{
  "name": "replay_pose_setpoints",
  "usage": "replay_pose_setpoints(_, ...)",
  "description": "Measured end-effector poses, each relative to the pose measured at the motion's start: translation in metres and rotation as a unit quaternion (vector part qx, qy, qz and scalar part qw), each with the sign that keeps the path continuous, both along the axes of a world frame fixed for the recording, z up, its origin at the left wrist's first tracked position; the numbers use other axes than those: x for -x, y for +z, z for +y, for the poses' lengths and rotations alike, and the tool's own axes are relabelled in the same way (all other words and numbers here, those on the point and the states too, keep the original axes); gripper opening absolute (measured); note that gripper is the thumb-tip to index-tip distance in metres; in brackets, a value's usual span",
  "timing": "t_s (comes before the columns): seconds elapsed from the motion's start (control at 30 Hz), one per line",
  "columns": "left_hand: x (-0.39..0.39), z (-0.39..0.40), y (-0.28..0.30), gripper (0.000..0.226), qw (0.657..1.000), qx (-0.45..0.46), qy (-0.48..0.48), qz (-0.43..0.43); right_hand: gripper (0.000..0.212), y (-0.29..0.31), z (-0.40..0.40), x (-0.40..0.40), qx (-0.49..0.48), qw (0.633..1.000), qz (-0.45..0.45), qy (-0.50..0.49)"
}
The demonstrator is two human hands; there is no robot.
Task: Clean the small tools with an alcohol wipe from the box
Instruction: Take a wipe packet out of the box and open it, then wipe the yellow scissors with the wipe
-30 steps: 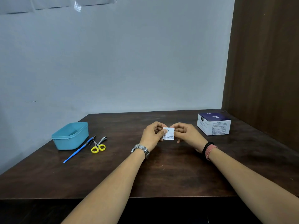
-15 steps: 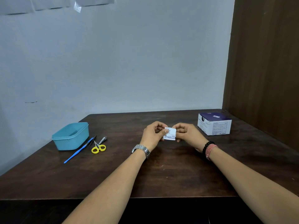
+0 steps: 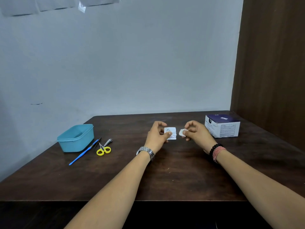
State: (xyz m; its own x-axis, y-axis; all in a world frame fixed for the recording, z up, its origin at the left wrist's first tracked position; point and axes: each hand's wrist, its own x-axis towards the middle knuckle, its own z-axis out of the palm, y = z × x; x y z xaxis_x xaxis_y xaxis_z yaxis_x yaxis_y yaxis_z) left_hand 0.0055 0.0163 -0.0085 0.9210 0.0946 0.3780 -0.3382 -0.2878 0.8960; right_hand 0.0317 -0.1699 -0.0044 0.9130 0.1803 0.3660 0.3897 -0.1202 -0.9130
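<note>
Over mid-table, head view: left hand [image 3: 157, 136] pinches the sachet [image 3: 171, 133], right hand [image 3: 196, 132] pinches the wipe [image 3: 182, 132] just beside it, apart. Box [image 3: 222, 125] sits far right. Tools by the tub [image 3: 76, 138] at left: scissors [image 3: 103, 148], clipper [image 3: 108, 141], blue stick [image 3: 84, 152]. Best next: drop sachet, unfold wipe fully, keep fingers on its edge. Hard to tell: wipe's folds, a thin dark tool beside the stick, box print.
</note>
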Motion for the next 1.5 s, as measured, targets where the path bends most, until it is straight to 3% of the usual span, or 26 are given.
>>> replay_pose_setpoints(0.13,-0.002,0.011,0.003,0.031,0.995,-0.023,0.087,-0.033,0.023,0.001,0.000,0.003,0.007,1.000,-0.014,0.003)
replay_pose_setpoints(0.27,-0.006,0.035,0.014,0.019,0.987,-0.058,0.138,-0.063,0.019,0.000,0.002,0.006,0.035,0.999,-0.022,0.019)
replay_pose_setpoints(0.37,-0.015,0.061,0.029,0.009,0.971,-0.143,0.178,-0.070,0.018,-0.002,0.004,0.004,0.048,0.998,-0.025,0.026)
replay_pose_setpoints(0.5,-0.037,0.106,0.046,0.008,0.947,-0.193,0.250,-0.053,0.019,-0.005,0.006,-0.003,0.060,0.997,-0.020,0.033)
replay_pose_setpoints(0.6,-0.053,0.138,0.041,0.020,0.908,-0.317,0.271,0.046,0.017,-0.007,0.007,-0.005,0.073,0.997,-0.015,0.036)
replay_pose_setpoints(0.7,-0.060,0.162,0.025,0.028,0.837,-0.456,0.253,0.167,0.016,-0.008,0.006,-0.006,0.083,0.996,-0.012,0.038)
replay_pose_setpoints(0.8,-0.061,0.170,0.023,0.030,0.807,-0.504,0.249,0.183,0.014,-0.008,0.006,-0.006,0.091,0.995,-0.013,0.039)
replay_pose_setpoints(0.93,-0.049,0.170,0.042,0.028,0.789,-0.554,0.219,0.152,0.014,-0.007,0.006,-0.004,0.093,0.994,-0.021,0.044)
replay_pose_setpoints(1.03,-0.036,0.179,0.061,0.035,0.803,-0.556,0.180,0.116,0.013,-0.006,0.006,-0.003,0.103,0.993,-0.030,0.048)
replay_pose_setpoints(1.13,-0.012,0.189,0.077,0.047,0.815,-0.566,0.074,0.096,0.015,-0.006,0.006,-0.002,0.118,0.991,-0.033,0.044)
replay_pose_setpoints(1.3,0.027,0.210,0.083,0.058,0.730,-0.663,-0.056,0.152,0.020,-0.009,0.009,-0.004,0.137,0.989,-0.040,0.042)
replay_pose_setpoints(1.5,0.041,0.213,0.074,0.059,0.726,-0.653,-0.120,0.181,0.025,-0.011,0.008,-0.004,0.154,0.987,-0.044,0.034)
